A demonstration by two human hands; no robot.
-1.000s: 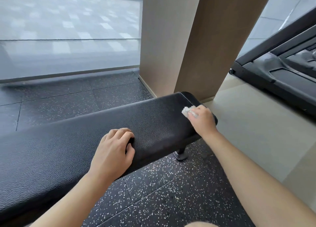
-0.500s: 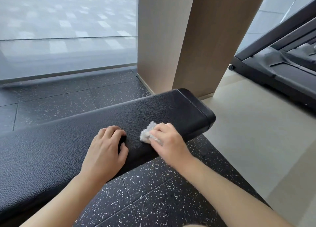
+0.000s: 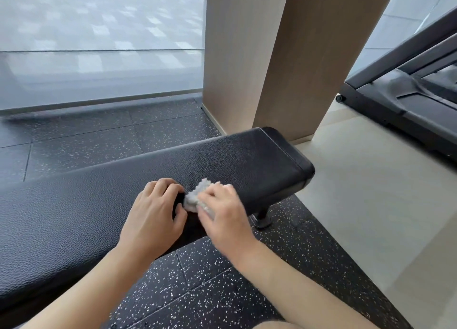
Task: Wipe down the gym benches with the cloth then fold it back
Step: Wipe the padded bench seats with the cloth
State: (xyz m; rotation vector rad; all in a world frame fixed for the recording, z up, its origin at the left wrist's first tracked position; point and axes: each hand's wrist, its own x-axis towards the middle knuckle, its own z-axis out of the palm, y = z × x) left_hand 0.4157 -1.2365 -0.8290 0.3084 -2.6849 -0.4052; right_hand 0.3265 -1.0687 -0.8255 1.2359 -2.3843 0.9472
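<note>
A black padded gym bench (image 3: 247, 160) runs from the lower left to the middle right of the head view. On its near edge my right hand (image 3: 222, 217) grips a small crumpled white cloth (image 3: 195, 197) against the pad. My left hand (image 3: 150, 217) rests on the same edge just left of the cloth, its fingers curled over the rim and almost touching the cloth. Most of the cloth is hidden under my right fingers.
A tall wooden pillar (image 3: 279, 56) stands right behind the bench's right end. A black treadmill (image 3: 408, 101) sits at the far right on pale flooring. The bench's foot (image 3: 262, 219) stands on black speckled rubber flooring (image 3: 197, 291). A glass wall (image 3: 99, 44) runs along the back.
My right hand has drawn the cloth leftwards along the bench's near edge, from the right end to beside my left hand. The left hand stayed in place.
</note>
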